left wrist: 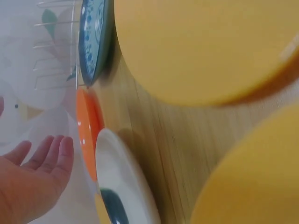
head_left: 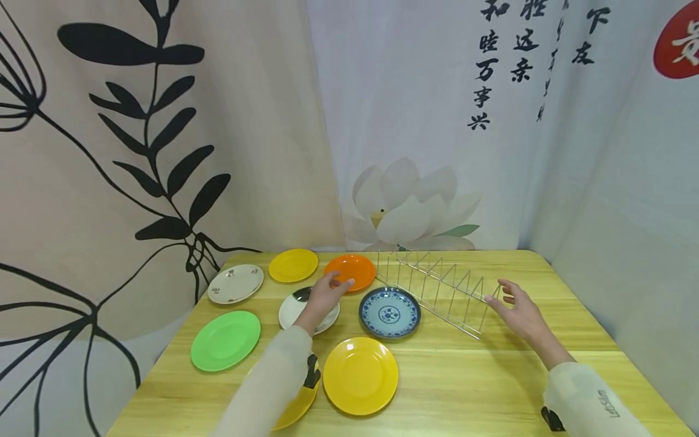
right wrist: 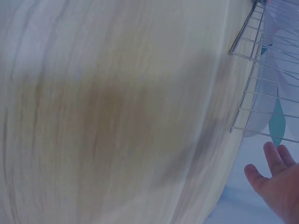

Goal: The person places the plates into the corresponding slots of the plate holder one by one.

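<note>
When reaching for the orange plate [head_left: 356,267], flat on the desk [head_left: 453,382] at about eleven o'clock from the blue-patterned plate [head_left: 389,312], best to pinch only the rim and lift level, clearing the white plate [head_left: 292,311] at eight o'clock. Note the left hand [head_left: 324,297], loosely spread and seemingly empty over the near edge, and the right hand [head_left: 519,312], fingers relaxed, gripping nothing, near the wire rack [head_left: 445,281] at three o'clock; cannot tell whether touching. Plain, round, shallow, with small pale glints.
</note>
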Available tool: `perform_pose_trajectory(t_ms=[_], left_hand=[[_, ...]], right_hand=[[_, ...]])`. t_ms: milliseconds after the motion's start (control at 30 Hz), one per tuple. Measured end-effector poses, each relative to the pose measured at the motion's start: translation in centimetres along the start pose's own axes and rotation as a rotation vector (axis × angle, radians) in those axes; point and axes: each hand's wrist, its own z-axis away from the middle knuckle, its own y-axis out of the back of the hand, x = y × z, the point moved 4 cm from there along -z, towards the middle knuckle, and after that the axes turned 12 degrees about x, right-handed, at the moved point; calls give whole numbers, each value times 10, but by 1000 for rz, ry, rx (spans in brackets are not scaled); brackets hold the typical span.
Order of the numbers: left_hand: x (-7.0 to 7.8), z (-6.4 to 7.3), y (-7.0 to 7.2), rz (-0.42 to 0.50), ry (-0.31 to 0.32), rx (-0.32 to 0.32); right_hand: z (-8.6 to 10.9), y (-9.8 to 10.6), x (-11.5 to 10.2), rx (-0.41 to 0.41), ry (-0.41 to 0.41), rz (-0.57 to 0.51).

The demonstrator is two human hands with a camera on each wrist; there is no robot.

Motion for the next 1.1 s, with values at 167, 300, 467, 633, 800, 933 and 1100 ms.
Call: perform_pose_trajectory(t_ms=[167, 300, 467, 633, 800, 933, 1100], left_hand=[[-1, 4, -11, 85, 75, -14], [-6, 8, -18, 116, 144, -25], [-11, 10, -25, 76, 164, -22], [-13, 12, -31, 86, 155, -34], [-16, 13, -38, 80, 168, -41], [-19, 14, -44, 53, 194, -39], [-23, 16, -48, 2, 225, -34]], right_hand=[[0, -3, 1, 0, -16, -22], [0, -5, 0, 4, -19, -47], [0, -5, 1, 12, -18, -57], [2, -4, 3, 13, -32, -67], [3, -5, 5, 7, -57, -89], [4, -5, 7, 4, -67, -109], [5, -6, 9, 0, -78, -116]])
